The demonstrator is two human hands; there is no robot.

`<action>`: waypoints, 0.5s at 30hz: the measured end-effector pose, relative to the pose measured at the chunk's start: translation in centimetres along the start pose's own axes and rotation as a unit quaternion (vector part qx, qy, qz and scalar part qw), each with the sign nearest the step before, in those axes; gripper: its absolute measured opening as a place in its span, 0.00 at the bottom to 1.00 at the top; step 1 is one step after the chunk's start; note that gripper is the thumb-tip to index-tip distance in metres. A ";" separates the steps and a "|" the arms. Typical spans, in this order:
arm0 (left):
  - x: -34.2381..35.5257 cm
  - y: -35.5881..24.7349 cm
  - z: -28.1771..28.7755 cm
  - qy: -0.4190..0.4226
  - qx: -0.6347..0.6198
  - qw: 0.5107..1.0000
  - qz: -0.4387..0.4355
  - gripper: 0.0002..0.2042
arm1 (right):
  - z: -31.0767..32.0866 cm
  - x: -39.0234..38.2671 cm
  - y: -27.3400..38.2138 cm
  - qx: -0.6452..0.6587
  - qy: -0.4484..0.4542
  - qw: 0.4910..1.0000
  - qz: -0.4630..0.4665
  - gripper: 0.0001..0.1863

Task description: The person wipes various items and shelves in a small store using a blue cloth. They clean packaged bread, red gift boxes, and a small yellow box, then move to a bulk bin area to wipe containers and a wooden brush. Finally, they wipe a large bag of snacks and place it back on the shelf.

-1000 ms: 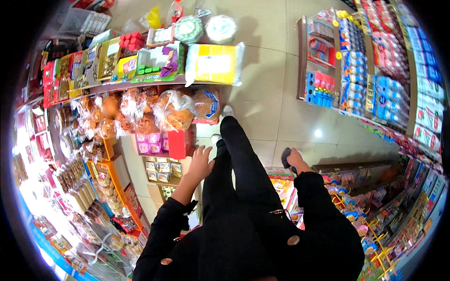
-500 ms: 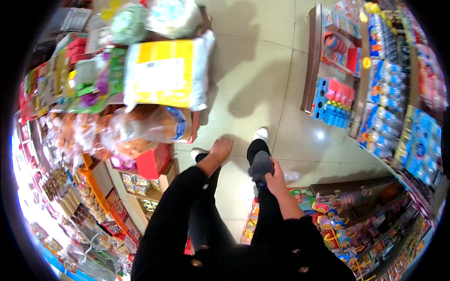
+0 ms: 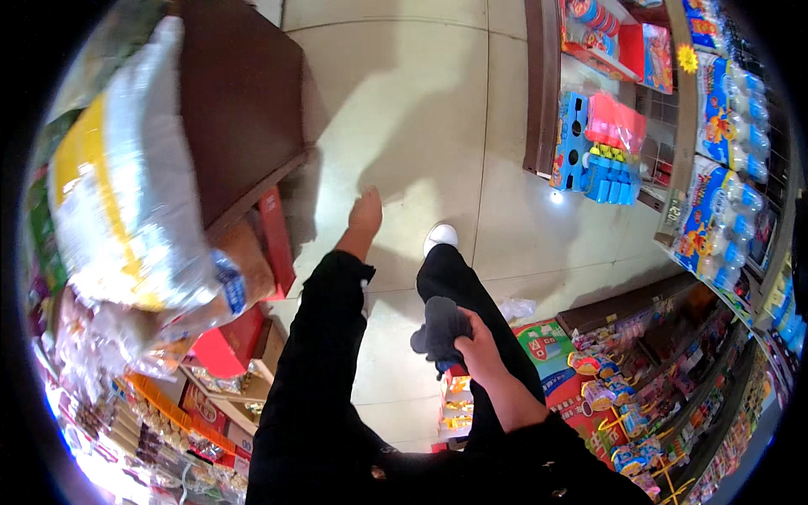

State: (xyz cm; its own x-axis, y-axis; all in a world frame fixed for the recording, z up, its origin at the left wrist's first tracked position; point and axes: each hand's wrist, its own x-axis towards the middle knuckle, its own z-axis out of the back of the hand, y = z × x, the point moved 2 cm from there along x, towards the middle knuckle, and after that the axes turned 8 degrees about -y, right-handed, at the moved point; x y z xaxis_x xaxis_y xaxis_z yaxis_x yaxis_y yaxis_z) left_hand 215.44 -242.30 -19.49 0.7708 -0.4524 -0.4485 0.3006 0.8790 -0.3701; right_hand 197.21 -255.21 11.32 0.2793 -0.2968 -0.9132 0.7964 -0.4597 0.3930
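A dark grey cloth point(image 3: 438, 330), bunched up, is held by my right hand point(image 3: 486, 353) in front of my right thigh. The thumb lies along the cloth's edge, and the other fingers are partly hidden. My left hand point(image 3: 365, 217) hangs ahead of its black sleeve over the tiled floor point(image 3: 404, 151), touching nothing that I can see. Its back shows, but its fingers are foreshortened and blurred. A white shoe point(image 3: 439, 237) stands on the tiles to the right of that hand.
To the left, a brown counter point(image 3: 240, 109) juts out beside a silver-and-yellow plastic package point(image 3: 139, 185). Blue and pink toys point(image 3: 599, 151) sit on the right-hand shelf, with bottle packs point(image 3: 724, 215) beyond. Hanging packaged goods point(image 3: 623, 412) fill the lower right, and a clear plastic wrapper point(image 3: 516, 309) lies on the floor.
The view has moved forward and turned, so the yellow package sits farther left and the brown counter shows. The cloth in my right hand is lower and nearer my body. My left hand has swung forward.
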 end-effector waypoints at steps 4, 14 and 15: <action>-10.4 -0.5 6.2 0.056 -0.294 0.948 0.111 0.13 | 0.5 -0.2 -6.5 0.022 -0.040 0.999 -0.016 0.26; -31.6 -1.9 35.0 0.073 -0.602 0.683 0.407 0.19 | 2.7 -15.9 4.1 -0.180 0.017 0.978 0.099 0.25; -32.5 -2.5 36.7 0.067 -0.587 0.701 0.399 0.18 | 3.7 -17.1 5.2 -0.196 0.001 0.975 0.105 0.26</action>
State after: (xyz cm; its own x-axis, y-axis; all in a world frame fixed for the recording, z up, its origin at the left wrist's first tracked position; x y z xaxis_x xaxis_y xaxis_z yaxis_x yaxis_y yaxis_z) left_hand 210.26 -224.30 25.87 0.3460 0.0339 -0.9376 -0.9272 0.1654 -0.3361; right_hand 194.62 -255.59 29.40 0.4590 -0.3485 -0.8173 0.8653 -0.0333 0.5002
